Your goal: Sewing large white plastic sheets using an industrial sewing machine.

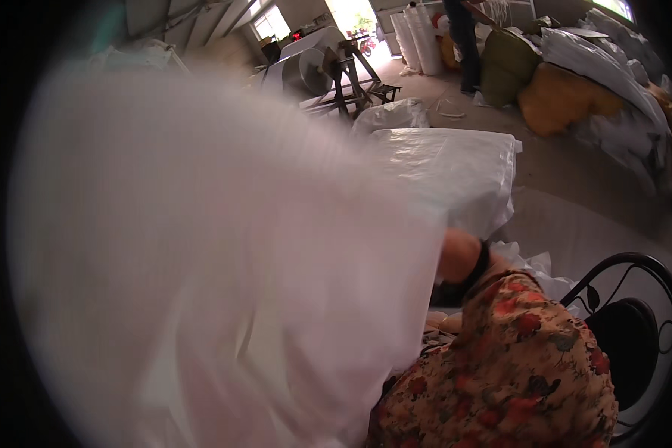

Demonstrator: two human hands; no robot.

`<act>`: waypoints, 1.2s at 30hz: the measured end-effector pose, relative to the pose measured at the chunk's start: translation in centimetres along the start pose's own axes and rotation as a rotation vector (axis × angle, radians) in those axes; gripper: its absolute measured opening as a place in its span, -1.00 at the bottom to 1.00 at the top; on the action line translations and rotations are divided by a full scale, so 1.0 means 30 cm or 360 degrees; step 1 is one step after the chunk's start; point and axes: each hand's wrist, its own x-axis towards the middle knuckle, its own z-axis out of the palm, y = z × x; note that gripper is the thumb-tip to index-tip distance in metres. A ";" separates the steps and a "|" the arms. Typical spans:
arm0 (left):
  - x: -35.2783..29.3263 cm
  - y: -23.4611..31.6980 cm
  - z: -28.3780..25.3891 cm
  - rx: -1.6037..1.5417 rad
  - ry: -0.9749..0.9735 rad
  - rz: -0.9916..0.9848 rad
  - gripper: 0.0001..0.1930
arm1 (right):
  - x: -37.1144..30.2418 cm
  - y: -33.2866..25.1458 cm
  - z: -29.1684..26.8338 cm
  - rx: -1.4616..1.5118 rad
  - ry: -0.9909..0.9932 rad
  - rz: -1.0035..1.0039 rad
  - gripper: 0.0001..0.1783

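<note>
White sheet [216, 246] (blurred) blocks left; open floor [556, 175] lies right.

Left and centre: one large white sheet [224, 246]. Centre: one shiny white bundle [444, 157]. Top centre: one large mounted roll [306, 73] and at least two upright white rolls [425, 41]. Upper right: one standing person [464, 41], one green sack [508, 67], one large orange sack [564, 101]. Lower right: one black chair [626, 347], one black wristband [478, 270].

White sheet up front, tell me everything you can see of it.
The white sheet looks thin, perhaps plastic or cloth, faintly pinkish and blurred, with folds low down. It fills the view's left and centre; its upper edge slopes down rightward. Its right edge overlaps an arm; touching is unclear. No hand is discernible on it.
</note>
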 end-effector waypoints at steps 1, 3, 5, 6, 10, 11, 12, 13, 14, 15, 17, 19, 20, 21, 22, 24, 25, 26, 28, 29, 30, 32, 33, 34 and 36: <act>0.002 -0.010 -0.007 -0.0044 0.0035 0.0006 -0.51 | 0.013 -0.002 -0.079 -0.0078 0.0133 -0.0004 -0.49; 0.007 -0.038 -0.008 -0.0107 0.0055 0.0018 -0.53 | 0.006 -0.009 -0.244 -0.0258 0.0404 -0.0016 -0.50; 0.016 -0.079 0.001 -0.0320 0.0150 0.0035 -0.52 | -0.021 -0.013 -0.424 -0.0468 0.0667 -0.0042 -0.51; 0.022 -0.104 0.007 -0.0334 0.0129 0.0029 -0.52 | -0.041 -0.013 -0.516 -0.0582 0.0804 -0.0049 -0.52; 0.047 -0.248 0.036 -0.0262 0.0561 -0.0500 -0.56 | -0.229 0.016 -0.873 -0.1025 0.1299 0.0009 -0.54; 0.039 -0.270 0.038 -0.0073 0.0419 -0.0448 -0.58 | -0.299 0.027 -0.958 -0.1131 0.1409 0.0059 -0.54; 0.058 -0.329 0.007 -0.0262 0.0194 -0.0477 -0.57 | -0.372 0.053 -1.037 -0.1222 0.1497 0.0126 -0.55; 0.071 -0.374 -0.019 -0.0462 -0.0029 -0.0526 -0.47 | -0.462 0.076 -1.113 -0.1316 0.1573 0.0220 -0.55; 0.044 -0.391 -0.014 -0.0339 0.0052 -0.0588 -0.51 | -0.545 0.110 -1.184 -0.1411 0.1639 0.0326 -0.56; 0.034 -0.416 0.000 -0.0252 0.0117 -0.0558 -0.51 | -0.635 0.133 -1.260 -0.1485 0.1671 0.0437 -0.56; 0.012 -0.474 -0.006 -0.0136 0.0100 -0.0752 -0.45 | -0.790 0.198 -1.393 -0.1658 0.1692 0.0684 -0.57; -0.038 -0.493 -0.005 -0.0084 0.0131 -0.1026 -0.60 | -0.929 0.255 -1.512 -0.1789 0.1687 0.0934 -0.58; -0.069 -0.504 0.001 -0.0192 0.0126 -0.1026 -0.67 | -0.968 0.286 -1.576 -0.1822 0.1684 0.1037 -0.59; -0.112 -0.516 0.007 -0.0172 0.0162 -0.1223 -0.72 | -1.005 0.315 -1.633 -0.1870 0.1683 0.1127 -0.59; -0.171 -0.521 0.011 -0.0362 0.0196 -0.1259 -0.73 | -1.032 0.332 -1.695 -0.1919 0.1696 0.1206 -0.60; -0.308 -0.558 0.028 -0.0439 0.0306 -0.1545 -0.74 | -1.019 0.388 -1.809 -0.2042 0.1681 0.1316 -0.60; -0.389 -0.574 0.028 -0.0393 0.0359 -0.1656 -0.75 | -0.984 0.416 -1.849 -0.2092 0.1685 0.1339 -0.61; -0.479 -0.589 0.021 -0.0160 0.0261 -0.1788 -0.73 | -0.922 0.451 -1.869 -0.2149 0.1673 0.1307 -0.61; -0.680 -0.560 0.010 0.0138 0.0117 -0.2067 -0.71 | -0.741 0.554 -1.801 -0.2197 0.1599 0.1201 -0.62; -0.778 -0.528 0.014 0.0182 0.0039 -0.2344 -0.69 | -0.631 0.608 -1.703 -0.2189 0.1525 0.1089 -0.62; -0.872 -0.492 0.020 0.0336 -0.0277 -0.2440 -0.66 | -0.512 0.689 -1.555 -0.2101 0.1396 0.0919 -0.62; -1.035 -0.407 0.050 0.0702 -0.0694 -0.2567 -0.61 | -0.306 0.846 -1.123 -0.1553 0.0928 0.0469 -0.63; -1.101 -0.363 0.063 0.0925 -0.0820 -0.2520 -0.59 | -0.237 0.903 -0.864 -0.1274 0.0595 0.0336 -0.63; -1.155 -0.341 0.069 0.0908 -0.0766 -0.2720 -0.60 | -0.187 0.943 -0.588 -0.1395 0.0013 0.0099 -0.64; -1.243 -0.313 0.050 0.1091 -0.0644 -0.2797 -0.60 | -0.186 0.920 -0.076 -0.0829 -0.0503 0.0186 -0.68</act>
